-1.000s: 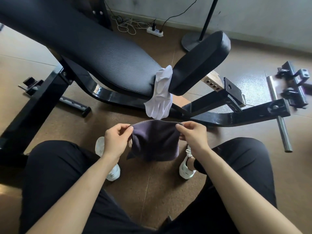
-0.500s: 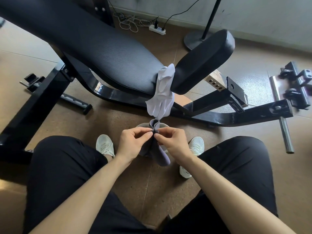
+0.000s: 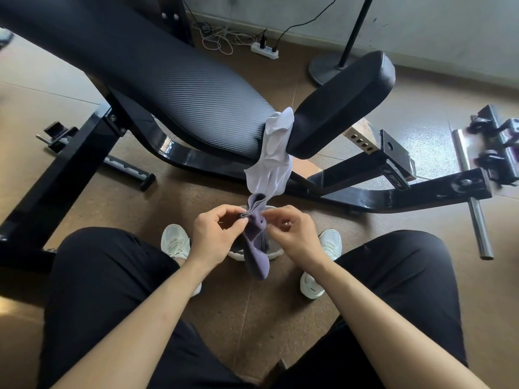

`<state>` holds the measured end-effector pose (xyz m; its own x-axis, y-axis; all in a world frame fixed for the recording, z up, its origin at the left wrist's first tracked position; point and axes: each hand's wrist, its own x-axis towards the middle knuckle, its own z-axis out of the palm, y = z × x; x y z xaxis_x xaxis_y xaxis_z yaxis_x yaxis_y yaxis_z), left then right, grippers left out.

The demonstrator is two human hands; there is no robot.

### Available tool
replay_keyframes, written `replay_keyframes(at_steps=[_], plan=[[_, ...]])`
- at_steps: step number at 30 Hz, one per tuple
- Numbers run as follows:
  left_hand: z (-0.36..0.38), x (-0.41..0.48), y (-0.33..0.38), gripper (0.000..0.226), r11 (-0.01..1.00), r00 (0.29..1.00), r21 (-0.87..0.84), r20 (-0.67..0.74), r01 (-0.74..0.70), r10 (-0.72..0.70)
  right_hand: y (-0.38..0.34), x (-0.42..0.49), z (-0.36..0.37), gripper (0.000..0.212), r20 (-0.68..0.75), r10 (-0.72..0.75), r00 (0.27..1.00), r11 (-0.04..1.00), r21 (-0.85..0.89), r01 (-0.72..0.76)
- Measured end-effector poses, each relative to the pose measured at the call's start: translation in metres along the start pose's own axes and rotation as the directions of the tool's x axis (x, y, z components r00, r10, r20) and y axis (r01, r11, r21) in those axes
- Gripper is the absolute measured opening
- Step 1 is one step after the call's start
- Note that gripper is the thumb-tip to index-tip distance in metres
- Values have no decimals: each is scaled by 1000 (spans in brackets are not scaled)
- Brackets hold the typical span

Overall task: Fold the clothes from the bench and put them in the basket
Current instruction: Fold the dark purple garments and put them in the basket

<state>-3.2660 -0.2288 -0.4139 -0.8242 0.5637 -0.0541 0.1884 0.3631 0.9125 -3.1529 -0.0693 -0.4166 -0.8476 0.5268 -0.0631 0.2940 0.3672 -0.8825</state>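
purple-grey cloth [image 3: 257, 259] is pinched at its top edge by the left hand [image 3: 216, 238] above the white basket [image 3: 275, 254]; whether it is also gripped by the curled right hand [image 3: 297, 234] cannot be told.

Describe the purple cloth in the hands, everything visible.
The purple cloth is soft fabric with a darker grey hem, folded into a narrow bundle. It hangs upright, lower end drooping over the white basket. The left hand pinches its hem; the right hand seems to pinch its other side. Its top nears the white garment.
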Motion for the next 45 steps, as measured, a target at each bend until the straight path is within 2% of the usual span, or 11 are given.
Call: replay_keyframes(at_steps=[3, 7, 12, 15, 21, 28, 30, 33, 37, 42, 45], plan=[[-5, 1, -1, 21, 1000, 998, -6, 56, -26, 26, 14, 10, -8, 38, -75, -11, 997, 989, -148, 0], [-13, 3, -7, 28, 997, 993, -55, 101, -48, 53, 23, 18, -14, 47, 38, 39, 999, 939, -342, -23], [-21, 5, -7, 28, 995, 995, -69, 70, -67, 72, 26, 20, -16, 18, 123, 56, 991, 928, -373, -6], [-28, 11, -10, 23, 998, 998, -1, 12, -62, 62, 21, 20, -24, 10, 82, 32, 996, 963, -270, -9], [-32, 18, -20, 16, 991, 1000, 137, -13, 8, -6, 5, 10, -33, 17, -22, -60, 998, 992, -115, 57], [-30, 16, -11, 18, 994, 999, 98, -19, -44, 46, -7, 6, -37, 30, -188, -174, 967, 984, -71, 164], [-29, 17, -16, 18, 989, 998, 149, 55, -1, -7, -4, 7, -38, 33, -103, -142, 984, 979, -158, 125], [-24, 16, -21, 17, 973, 990, 226, 120, 42, -70, 3, 10, -39, 31, 90, 53, 995, 951, -308, -23], [-23, 19, -16, 14, 986, 996, 158, 56, 52, -62, 1, 12, -43, 23, -10, 60, 998, 988, -142, -61], [-25, 17, -13, 16, 962, 979, 244, 132, 120, -155, -4, 7, -43, 25, 41, 53, 998, 998, 35, -54], [-28, 16, -7, 19, 980, 966, 184, 227, 80, -121, -10, 5, -43, 28, 69, 26, 997, 994, 106, -34]])
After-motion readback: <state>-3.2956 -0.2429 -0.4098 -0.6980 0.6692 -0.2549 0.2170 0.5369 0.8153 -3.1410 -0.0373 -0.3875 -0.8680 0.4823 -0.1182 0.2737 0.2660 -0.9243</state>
